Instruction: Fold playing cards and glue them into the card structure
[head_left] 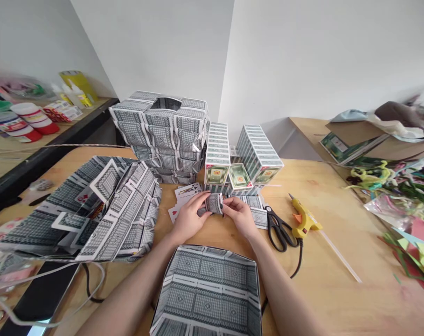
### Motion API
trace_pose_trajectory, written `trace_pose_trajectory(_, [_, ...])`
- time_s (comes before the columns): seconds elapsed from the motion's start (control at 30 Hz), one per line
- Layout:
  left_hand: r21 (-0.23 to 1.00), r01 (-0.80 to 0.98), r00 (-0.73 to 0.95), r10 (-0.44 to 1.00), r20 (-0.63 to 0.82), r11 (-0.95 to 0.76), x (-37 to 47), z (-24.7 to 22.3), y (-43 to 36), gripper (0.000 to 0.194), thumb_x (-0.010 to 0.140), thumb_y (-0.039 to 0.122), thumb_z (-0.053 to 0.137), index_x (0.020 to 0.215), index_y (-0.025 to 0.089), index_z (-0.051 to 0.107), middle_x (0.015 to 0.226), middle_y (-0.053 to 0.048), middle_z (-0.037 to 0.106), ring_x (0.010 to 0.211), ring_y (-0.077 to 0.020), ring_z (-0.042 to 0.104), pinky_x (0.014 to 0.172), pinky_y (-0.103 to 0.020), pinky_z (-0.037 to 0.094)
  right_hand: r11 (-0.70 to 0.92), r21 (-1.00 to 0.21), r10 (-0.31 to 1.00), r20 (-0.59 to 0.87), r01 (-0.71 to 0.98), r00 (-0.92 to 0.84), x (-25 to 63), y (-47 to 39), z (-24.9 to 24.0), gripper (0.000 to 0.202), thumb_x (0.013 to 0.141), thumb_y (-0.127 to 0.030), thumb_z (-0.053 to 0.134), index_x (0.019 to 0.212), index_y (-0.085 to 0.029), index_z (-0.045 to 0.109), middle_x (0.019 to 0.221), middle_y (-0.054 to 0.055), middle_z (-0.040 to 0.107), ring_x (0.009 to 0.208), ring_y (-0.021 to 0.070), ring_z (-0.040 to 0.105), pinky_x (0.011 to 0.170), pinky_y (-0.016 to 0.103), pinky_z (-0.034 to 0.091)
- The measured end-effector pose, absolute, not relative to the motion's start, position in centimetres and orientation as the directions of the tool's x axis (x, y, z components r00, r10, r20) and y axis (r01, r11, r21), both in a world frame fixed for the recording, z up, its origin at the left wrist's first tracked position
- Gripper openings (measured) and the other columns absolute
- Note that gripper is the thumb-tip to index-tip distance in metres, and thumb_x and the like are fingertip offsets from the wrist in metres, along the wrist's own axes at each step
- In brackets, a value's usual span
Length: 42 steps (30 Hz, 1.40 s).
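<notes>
Between both hands, in the middle of the table, is a small piece of folded playing cards with patterned grey backs. My left hand grips its left side, fingers on top and thumb below. The fingertips of my right hand pinch its right end. Face-up playing cards lie just beyond my left hand, and face-down cards lie beside my right. Below my wrists stands an open box made of cards. Black-handled scissors rest right of my right hand.
A yellow glue gun with a clear stick lies right. Card boxes are stacked behind my hands, beside a tall card-built structure. A larger card-built container holds loose cards at left. Coloured scraps and a cardboard box sit far right.
</notes>
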<state>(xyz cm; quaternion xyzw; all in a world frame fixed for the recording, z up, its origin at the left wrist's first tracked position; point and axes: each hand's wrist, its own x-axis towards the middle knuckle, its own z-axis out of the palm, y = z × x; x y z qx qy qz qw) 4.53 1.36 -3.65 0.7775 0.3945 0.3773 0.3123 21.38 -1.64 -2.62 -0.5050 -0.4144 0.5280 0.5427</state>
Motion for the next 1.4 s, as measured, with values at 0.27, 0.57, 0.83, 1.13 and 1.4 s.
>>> trace_pose_trajectory(0.27, [0.722, 0.438, 0.426, 0.831, 0.359, -0.536, 4.3, -3.7, 1.5, 0.052, 0.071, 0.012, 0.057, 0.120, 0.025, 0.045, 0.126, -0.003, 0.049, 0.114, -0.0196, 0.048, 0.089, -0.034, 0.051, -0.098, -0.994, 0.989, -0.103, -0.049, 0.109, 21.6, -1.6, -3.2, 0.026, 0.063, -0.039, 0.068, 0.069, -0.016, 0.056, 0.051, -0.004, 0.052, 0.044, 0.0086, 0.046, 0.043, 0.022, 0.036])
trace_pose_trajectory(0.57, [0.727, 0.422, 0.436, 0.825, 0.360, -0.541, 4.5, -3.8, 1.4, 0.051, 0.071, 0.011, 0.057, 0.119, 0.024, 0.046, 0.126, -0.004, 0.049, 0.115, -0.0194, 0.047, 0.089, -0.035, 0.050, -0.100, -0.995, 0.980, -0.099, -0.005, 0.170, 21.1, -1.7, -3.5, 0.027, 0.064, -0.038, 0.067, 0.063, -0.017, 0.051, 0.043, -0.006, 0.050, 0.036, 0.0079, 0.042, 0.036, 0.020, 0.031])
trace_pose_trajectory(0.83, [0.699, 0.433, 0.454, 0.808, 0.376, -0.569, 4.5, -3.6, 1.4, 0.050, 0.071, 0.010, 0.057, 0.118, 0.024, 0.046, 0.124, -0.003, 0.050, 0.115, -0.0183, 0.047, 0.090, -0.034, 0.049, -0.105, -0.994, 0.974, -0.103, -0.001, 0.200, 20.8, -1.8, -3.5, 0.024, 0.065, -0.034, 0.066, 0.059, -0.018, 0.049, 0.040, -0.005, 0.050, 0.033, 0.0091, 0.044, 0.035, 0.021, 0.033])
trace_pose_trajectory(1.13, [0.660, 0.474, 0.399, 0.810, 0.429, -0.583, 4.3, -3.6, 1.6, 0.050, 0.072, 0.013, 0.058, 0.119, 0.024, 0.045, 0.122, -0.005, 0.050, 0.113, -0.0206, 0.047, 0.090, -0.038, 0.048, -0.010, -0.998, 0.985, -0.022, -0.068, 0.173, 20.7, -1.9, -3.1, 0.019, 0.071, -0.035, 0.059, 0.076, -0.017, 0.063, 0.052, -0.002, 0.058, 0.044, 0.0128, 0.053, 0.048, 0.027, 0.046])
trace_pose_trajectory(1.4, [0.638, 0.488, 0.388, 0.803, 0.452, -0.596, 4.3, -3.5, 1.6, 0.051, 0.072, 0.010, 0.059, 0.119, 0.025, 0.047, 0.119, -0.007, 0.048, 0.091, -0.0161, 0.056, 0.083, -0.035, 0.049, 0.059, -0.998, 0.988, 0.057, -0.006, 0.145, 20.6, -1.9, -4.6, 0.028, 0.067, -0.031, 0.064, 0.091, -0.017, 0.064, 0.076, 0.004, 0.066, 0.058, 0.0157, 0.059, 0.059, 0.030, 0.050])
